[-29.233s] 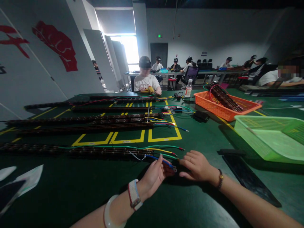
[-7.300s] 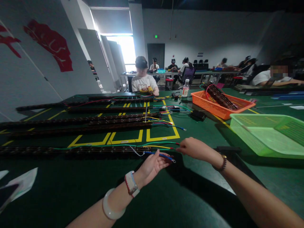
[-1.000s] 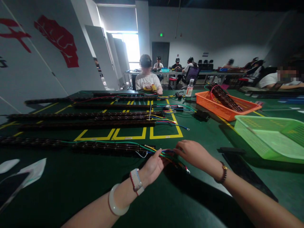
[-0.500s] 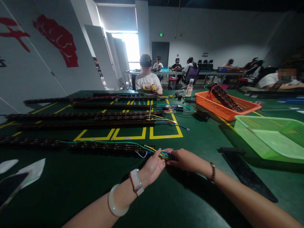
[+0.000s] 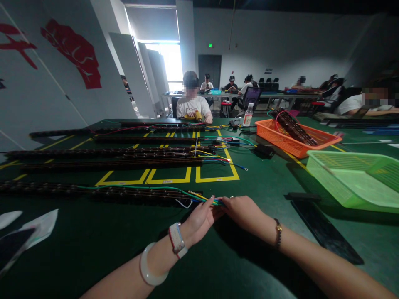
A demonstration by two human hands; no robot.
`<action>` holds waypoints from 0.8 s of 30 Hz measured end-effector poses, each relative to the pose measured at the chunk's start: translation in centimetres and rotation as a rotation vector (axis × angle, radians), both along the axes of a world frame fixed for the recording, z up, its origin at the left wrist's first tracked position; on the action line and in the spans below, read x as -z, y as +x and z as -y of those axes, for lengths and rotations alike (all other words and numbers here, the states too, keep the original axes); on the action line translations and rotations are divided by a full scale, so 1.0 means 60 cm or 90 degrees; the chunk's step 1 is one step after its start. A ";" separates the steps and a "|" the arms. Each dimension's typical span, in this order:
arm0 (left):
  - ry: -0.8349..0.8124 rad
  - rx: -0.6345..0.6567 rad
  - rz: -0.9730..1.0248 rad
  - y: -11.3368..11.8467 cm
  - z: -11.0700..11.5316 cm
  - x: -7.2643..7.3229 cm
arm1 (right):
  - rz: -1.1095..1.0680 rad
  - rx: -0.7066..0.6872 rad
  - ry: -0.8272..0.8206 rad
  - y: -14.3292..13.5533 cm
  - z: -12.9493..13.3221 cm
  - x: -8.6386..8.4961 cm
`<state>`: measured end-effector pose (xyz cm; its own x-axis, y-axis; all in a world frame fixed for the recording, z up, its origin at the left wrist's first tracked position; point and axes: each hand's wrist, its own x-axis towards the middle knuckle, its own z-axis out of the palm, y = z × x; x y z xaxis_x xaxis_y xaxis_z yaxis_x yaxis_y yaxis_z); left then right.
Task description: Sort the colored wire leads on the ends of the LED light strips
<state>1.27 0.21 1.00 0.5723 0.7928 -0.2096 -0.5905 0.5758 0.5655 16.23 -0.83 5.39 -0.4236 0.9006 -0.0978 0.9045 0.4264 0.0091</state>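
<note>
Several coloured wires point(image 5: 199, 197), green, yellow, blue and white, come out of the right end of the nearest long dark wire bundle point(image 5: 134, 193). My left hand point(image 5: 202, 218) is closed on these wires, with the thumb on top. Touching it, my right hand point(image 5: 245, 214) pinches the same wires a little further along. The wire ends are hidden inside the two hands. One yellow wire sticks up loose just left of my left thumb. A thin white wire loops below it.
Beyond lie more long dark bundles point(image 5: 118, 163) across yellow tape outlines point(image 5: 218, 179). At right are an orange basket point(image 5: 271, 143) holding a dark bundle, a green basket point(image 5: 330, 189) and a black flat strip point(image 5: 327, 232). A bottle point(image 5: 248, 116) stands behind. A co-worker point(image 5: 193, 106) sits opposite.
My right hand has rolled over slightly, its knuckles now more on top, and still grips the wires. The left hand has barely moved. Across the table, the co-worker's hands have shifted.
</note>
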 end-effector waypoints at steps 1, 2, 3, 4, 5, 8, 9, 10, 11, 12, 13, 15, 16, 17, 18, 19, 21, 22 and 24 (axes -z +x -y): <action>-0.001 -0.008 -0.004 0.000 0.000 0.000 | -0.005 -0.001 -0.004 0.001 0.001 -0.003; -0.002 -0.011 -0.008 0.001 0.000 0.000 | -0.008 0.000 -0.009 0.003 0.003 -0.007; -0.004 -0.011 -0.013 0.001 -0.001 0.000 | -0.007 0.004 -0.015 0.007 0.004 -0.012; -0.006 -0.008 -0.019 0.001 -0.001 0.000 | -0.003 0.013 -0.019 0.012 0.005 -0.017; -0.009 -0.006 -0.026 0.001 -0.002 0.000 | 0.006 0.026 -0.020 0.017 0.007 -0.023; -0.011 -0.012 -0.039 0.000 -0.003 0.002 | 0.053 0.055 -0.030 0.035 0.013 -0.040; -0.008 -0.013 -0.038 0.000 -0.003 0.002 | 0.067 0.053 -0.041 0.040 0.014 -0.044; -0.005 -0.012 -0.035 -0.001 -0.003 0.002 | 0.077 0.047 -0.055 0.043 0.016 -0.048; -0.003 -0.011 -0.032 -0.001 -0.003 0.002 | 0.085 0.039 -0.072 0.045 0.018 -0.052; -0.005 -0.011 -0.030 -0.002 -0.003 0.002 | 0.089 0.033 -0.089 0.045 0.020 -0.054; -0.008 -0.012 -0.030 -0.002 -0.003 0.001 | 0.090 0.029 -0.101 0.044 0.022 -0.055; -0.019 -0.018 -0.035 -0.002 -0.003 0.000 | 0.090 0.029 -0.111 0.040 0.024 -0.056; -0.021 -0.019 -0.039 -0.002 -0.003 0.000 | 0.089 0.030 -0.110 0.038 0.025 -0.056; -0.021 -0.019 -0.042 -0.002 -0.003 0.000 | 0.086 0.029 -0.107 0.037 0.025 -0.056; -0.021 -0.018 -0.043 -0.001 -0.003 0.000 | 0.083 0.027 -0.102 0.036 0.026 -0.056; -0.019 -0.017 -0.043 -0.001 -0.003 0.000 | 0.081 0.026 -0.098 0.037 0.027 -0.057; -0.018 -0.020 -0.036 -0.001 -0.003 0.002 | 0.078 0.026 -0.094 0.039 0.029 -0.060; -0.019 -0.023 -0.032 0.000 -0.004 0.003 | 0.076 0.025 -0.092 0.041 0.029 -0.062; -0.022 -0.028 -0.029 0.000 -0.004 0.004 | 0.069 0.022 -0.094 0.044 0.032 -0.068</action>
